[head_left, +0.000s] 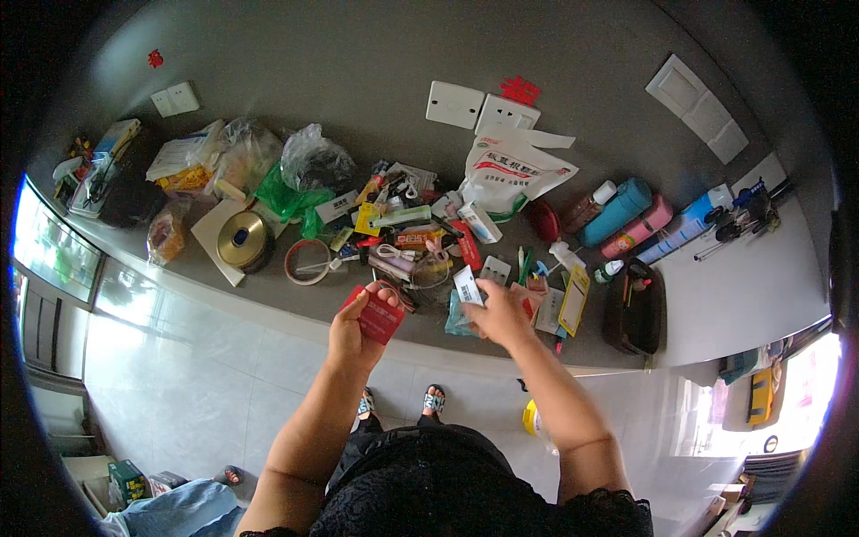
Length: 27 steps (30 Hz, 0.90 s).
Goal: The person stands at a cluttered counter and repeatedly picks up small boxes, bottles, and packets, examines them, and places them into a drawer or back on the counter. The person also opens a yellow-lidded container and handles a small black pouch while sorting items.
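My left hand [352, 338] is closed on a flat red card [381, 322], held up near the counter's front edge with the thumb across its face. My right hand [501, 317] pinches a small white card [467, 285] with dark print, over the front of the pile. Just below that card lies a light-blue plastic packet [458, 320]. Beside the right hand are a grey-white socket block [495, 270] and a yellow-edged card [574, 300]. A roll of tape [307, 261] lies on the counter beyond my left hand.
The grey counter [394, 327] carries a heap of small goods. A gold round tin [245, 242] and a green bag [284, 191] stand left. Behind is a white pouch [514, 170]. Bottles [617, 213] and a dark tray [633, 309] are at right. A person's foot [233, 474] shows at lower left.
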Motion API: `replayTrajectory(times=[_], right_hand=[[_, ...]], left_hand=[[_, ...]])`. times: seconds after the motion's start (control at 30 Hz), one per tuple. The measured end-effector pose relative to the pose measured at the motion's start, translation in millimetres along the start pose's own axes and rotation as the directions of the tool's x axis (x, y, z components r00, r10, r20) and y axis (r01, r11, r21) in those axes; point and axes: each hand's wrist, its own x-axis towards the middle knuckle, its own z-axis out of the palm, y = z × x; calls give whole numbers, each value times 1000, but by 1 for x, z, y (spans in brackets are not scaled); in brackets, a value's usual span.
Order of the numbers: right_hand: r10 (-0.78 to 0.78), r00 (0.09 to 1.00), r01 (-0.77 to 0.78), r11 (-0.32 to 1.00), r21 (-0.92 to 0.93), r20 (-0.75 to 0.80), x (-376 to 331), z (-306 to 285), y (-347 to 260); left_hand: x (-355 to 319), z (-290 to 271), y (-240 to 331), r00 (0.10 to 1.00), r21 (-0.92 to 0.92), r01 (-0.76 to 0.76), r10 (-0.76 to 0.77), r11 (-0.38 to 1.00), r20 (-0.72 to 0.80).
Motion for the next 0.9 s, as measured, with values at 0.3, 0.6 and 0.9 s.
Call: replayTrajectory(times=[0.3,0.6,0.9], right_hand=[[152,977,-198,899,-391,-147,17,-22,-35],[42,966,-145,905,-400,-255,103,-36,10],[348,922,-365,625,690,172,42,-62,-37]], left_hand=[[-4,-5,-2,993,31,7,-4,999,-114],[4,-1,-13,998,42,34,-32,999,-45],[2,30,-18,996,235,23,-3,972,-86]])
